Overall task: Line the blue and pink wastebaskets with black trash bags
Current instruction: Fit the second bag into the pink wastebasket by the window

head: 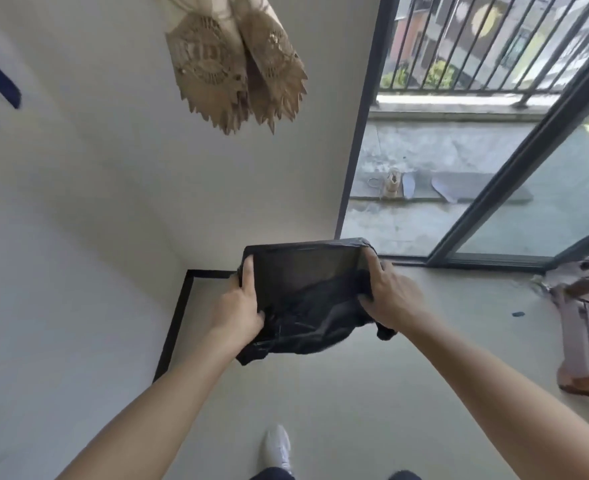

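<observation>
A rectangular wastebasket is held up in front of me, wrapped all over in a black trash bag; its own colour is hidden by the plastic. The bag is stretched over the far rim and hangs loose and crumpled over the near side. My left hand grips the left rim with the thumb laid along the inside. My right hand grips the right rim, fingers curled over the bag's edge. No second basket is in sight.
White walls meet in a corner ahead, with a black baseboard along the floor. A straw ornament hangs on the wall. A sliding glass door opens onto a balcony. A wooden chair stands at the right. My white shoe is below.
</observation>
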A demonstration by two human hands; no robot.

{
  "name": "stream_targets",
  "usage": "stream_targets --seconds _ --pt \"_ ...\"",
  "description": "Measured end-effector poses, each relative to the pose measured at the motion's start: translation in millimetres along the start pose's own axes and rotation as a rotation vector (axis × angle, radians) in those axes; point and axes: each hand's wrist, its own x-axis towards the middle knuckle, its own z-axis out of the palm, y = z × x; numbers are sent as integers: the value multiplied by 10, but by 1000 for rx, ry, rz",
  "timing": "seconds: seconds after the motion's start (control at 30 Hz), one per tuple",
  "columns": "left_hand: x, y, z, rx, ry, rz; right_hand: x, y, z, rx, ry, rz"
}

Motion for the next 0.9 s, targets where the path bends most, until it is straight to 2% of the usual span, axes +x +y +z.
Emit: stream_targets --seconds 0.13,0.27,0.43,0.53,0.73,0.8,0.9 --pt "741 97 352 -219 73 -1 777 53 361 188 140 51" --pt "1452 65 1333 -402 123 -84 1659 214 1275 226 209 11" --pt "2143 -93 2802 -433 150 -220 2348 490 2792 244 105 -76" --pt "2403 -199 3609 -417 144 -243 2599 615 3635 305 30 -113" --pt "2816 -458 4792 -611 55 -305 2956 697 4844 532 -285 -203" --pt "2983 -541 5052 -604 90 -312 3099 656 5160 456 -315 -205" --pt "3188 -666 5293 -462 208 -312 3345 537 5576 238 -235 -228"
